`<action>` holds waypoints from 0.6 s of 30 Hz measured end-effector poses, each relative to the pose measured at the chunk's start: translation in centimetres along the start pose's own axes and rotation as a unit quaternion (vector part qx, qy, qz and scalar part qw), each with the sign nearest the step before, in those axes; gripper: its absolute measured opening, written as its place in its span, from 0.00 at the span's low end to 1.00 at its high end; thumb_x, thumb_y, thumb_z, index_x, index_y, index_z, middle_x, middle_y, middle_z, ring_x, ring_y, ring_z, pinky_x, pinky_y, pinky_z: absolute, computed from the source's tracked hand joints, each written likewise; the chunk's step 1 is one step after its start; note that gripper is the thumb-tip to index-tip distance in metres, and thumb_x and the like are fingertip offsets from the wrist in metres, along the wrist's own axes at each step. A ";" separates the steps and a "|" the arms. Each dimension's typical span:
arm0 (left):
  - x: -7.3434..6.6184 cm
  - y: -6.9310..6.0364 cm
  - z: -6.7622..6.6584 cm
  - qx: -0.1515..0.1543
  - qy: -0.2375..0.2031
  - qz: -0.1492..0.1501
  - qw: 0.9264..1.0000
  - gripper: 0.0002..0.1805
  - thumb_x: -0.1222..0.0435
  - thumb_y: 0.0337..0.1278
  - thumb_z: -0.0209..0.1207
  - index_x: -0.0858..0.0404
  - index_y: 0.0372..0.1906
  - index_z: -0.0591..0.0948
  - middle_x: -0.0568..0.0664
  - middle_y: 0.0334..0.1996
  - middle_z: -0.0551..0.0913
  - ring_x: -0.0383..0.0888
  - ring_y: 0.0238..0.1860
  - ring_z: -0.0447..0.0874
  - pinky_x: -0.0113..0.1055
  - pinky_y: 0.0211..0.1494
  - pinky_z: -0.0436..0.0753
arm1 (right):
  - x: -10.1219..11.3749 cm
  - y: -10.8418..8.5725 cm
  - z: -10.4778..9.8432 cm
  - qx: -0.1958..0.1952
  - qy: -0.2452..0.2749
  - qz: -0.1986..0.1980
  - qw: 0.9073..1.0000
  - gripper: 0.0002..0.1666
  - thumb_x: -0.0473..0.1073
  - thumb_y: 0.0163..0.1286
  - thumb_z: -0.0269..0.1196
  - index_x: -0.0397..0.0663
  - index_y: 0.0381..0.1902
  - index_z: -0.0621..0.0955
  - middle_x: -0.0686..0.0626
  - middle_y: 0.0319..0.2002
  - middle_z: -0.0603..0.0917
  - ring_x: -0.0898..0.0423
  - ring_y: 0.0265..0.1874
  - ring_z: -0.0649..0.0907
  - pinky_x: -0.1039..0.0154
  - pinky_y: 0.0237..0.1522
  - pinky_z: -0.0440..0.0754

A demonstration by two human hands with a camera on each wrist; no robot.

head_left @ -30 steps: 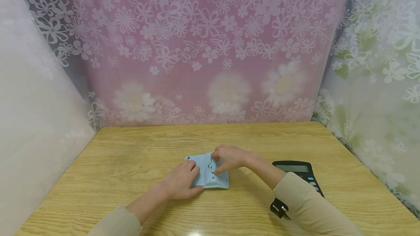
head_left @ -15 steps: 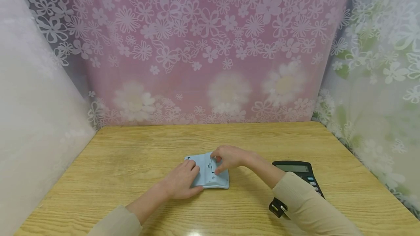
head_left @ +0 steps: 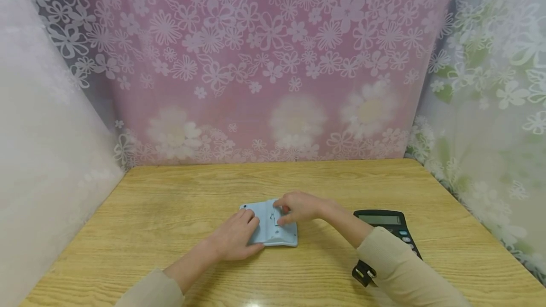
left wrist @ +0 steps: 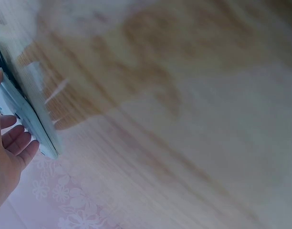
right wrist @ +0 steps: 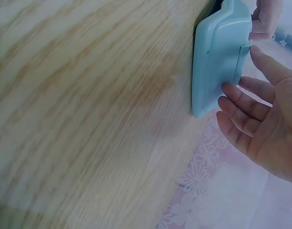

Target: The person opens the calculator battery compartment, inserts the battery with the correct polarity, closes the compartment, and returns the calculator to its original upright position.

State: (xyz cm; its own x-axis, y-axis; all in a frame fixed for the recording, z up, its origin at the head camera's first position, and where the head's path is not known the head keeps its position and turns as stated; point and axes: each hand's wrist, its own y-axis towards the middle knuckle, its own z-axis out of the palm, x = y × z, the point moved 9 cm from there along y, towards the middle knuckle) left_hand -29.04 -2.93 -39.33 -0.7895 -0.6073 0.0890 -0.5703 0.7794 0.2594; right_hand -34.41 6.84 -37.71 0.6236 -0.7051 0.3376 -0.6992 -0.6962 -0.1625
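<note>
A pale blue calculator (head_left: 268, 235) lies back side up on the wooden table, its small battery cover (head_left: 279, 215) facing up. My left hand (head_left: 237, 237) holds it at the left, with bent fingers over its back and the thumb along the near edge. Thumb and forefinger of my right hand (head_left: 302, 206) pinch the battery cover from its two ends. In the right wrist view, that thumb touches the cover's edge while the other fingers stay loosely bent beside the casing. The left wrist view catches only part of the left hand and the calculator's side.
A black calculator (head_left: 379, 219) lies face up at the right, partly hidden by the right forearm. A black piece with a metal part (head_left: 363, 273) sits by the right sleeve. Floral curtains (head_left: 273, 60) stand behind and beside the wooden table (head_left: 192, 188).
Right thumb and forefinger have drawn slightly closer together on the battery cover. The left hand and the blue calculator have stayed in place.
</note>
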 end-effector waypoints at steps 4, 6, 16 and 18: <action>0.0 0.0 0.1 -0.005 0.000 0.003 1.000 0.22 0.46 0.55 0.56 0.62 0.39 0.74 0.46 0.34 0.66 0.41 0.34 0.61 0.31 0.36 0.67 | 0.1 -0.1 0.0 -0.006 -0.010 -0.007 1.000 0.29 0.49 0.63 0.64 0.41 0.59 0.74 0.55 0.32 0.75 0.60 0.30 0.72 0.67 0.32 0.72; 0.0 0.0 0.2 -0.003 0.000 0.001 1.000 0.22 0.46 0.55 0.56 0.62 0.39 0.74 0.46 0.34 0.66 0.41 0.34 0.61 0.31 0.37 0.67 | 0.1 -0.1 0.0 -0.008 -0.012 -0.008 1.000 0.29 0.49 0.63 0.64 0.41 0.58 0.74 0.54 0.33 0.76 0.60 0.30 0.72 0.67 0.32 0.72; 0.1 0.0 0.4 0.015 -0.002 -0.009 1.000 0.22 0.45 0.56 0.55 0.61 0.38 0.73 0.46 0.33 0.64 0.41 0.34 0.61 0.32 0.37 0.66 | -0.8 -0.2 -0.6 -0.055 0.041 0.035 0.997 0.11 0.48 0.66 0.60 0.47 0.32 0.80 0.56 0.21 0.73 0.62 0.20 0.69 0.68 0.23 0.67; 0.1 0.0 0.3 0.016 -0.004 -0.012 1.000 0.22 0.45 0.57 0.55 0.61 0.38 0.73 0.46 0.34 0.64 0.42 0.34 0.61 0.32 0.37 0.66 | -0.9 -0.2 -0.6 -0.061 0.049 0.047 0.996 0.13 0.49 0.66 0.60 0.50 0.24 0.77 0.57 0.19 0.72 0.63 0.18 0.68 0.69 0.21 0.65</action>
State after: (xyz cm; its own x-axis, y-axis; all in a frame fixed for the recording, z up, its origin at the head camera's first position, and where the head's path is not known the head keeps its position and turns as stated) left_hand -29.22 -2.94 -39.60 -0.7778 -0.6240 0.0751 -0.5954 0.7698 0.2301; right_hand -35.08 7.71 -37.44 0.5213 -0.7452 0.4158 -0.7933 -0.6028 -0.0858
